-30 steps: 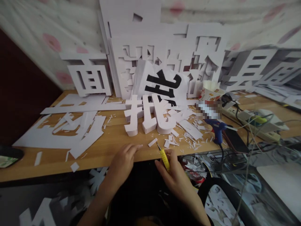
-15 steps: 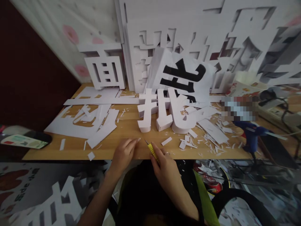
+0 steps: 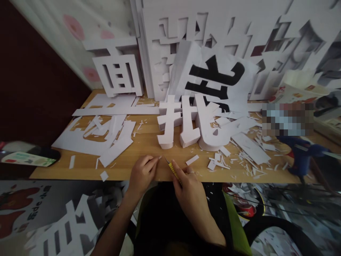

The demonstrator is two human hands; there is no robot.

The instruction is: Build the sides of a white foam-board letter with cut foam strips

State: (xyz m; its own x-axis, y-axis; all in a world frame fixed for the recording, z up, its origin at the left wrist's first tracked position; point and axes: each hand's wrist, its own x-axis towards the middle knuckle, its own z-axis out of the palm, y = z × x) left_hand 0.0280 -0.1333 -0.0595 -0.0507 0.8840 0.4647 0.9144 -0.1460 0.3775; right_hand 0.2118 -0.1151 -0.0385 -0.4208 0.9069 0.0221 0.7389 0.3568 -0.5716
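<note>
My right hand (image 3: 188, 185) grips a yellow craft knife (image 3: 172, 170) at the front edge of the wooden table (image 3: 149, 147), its blade pointing up and left. My left hand (image 3: 142, 172) rests on the table edge just left of the blade, fingers held together and stretched toward it, holding nothing that I can see. Behind the hands stands a thick white foam character (image 3: 186, 124). A small white strip (image 3: 192, 159) lies to the right of the knife.
White cut-out sheets (image 3: 98, 137) lie at the left, and paper scraps (image 3: 239, 156) litter the right. A blue glue gun (image 3: 301, 156) stands at the right edge. Foam characters (image 3: 118, 73) and a black printed template (image 3: 215, 80) lean against the wall. A dark phone-like object (image 3: 29, 156) lies far left.
The view has shifted left and closer to the table. Both hands have drawn nearer each other, the knife tip now close to my left fingertips.
</note>
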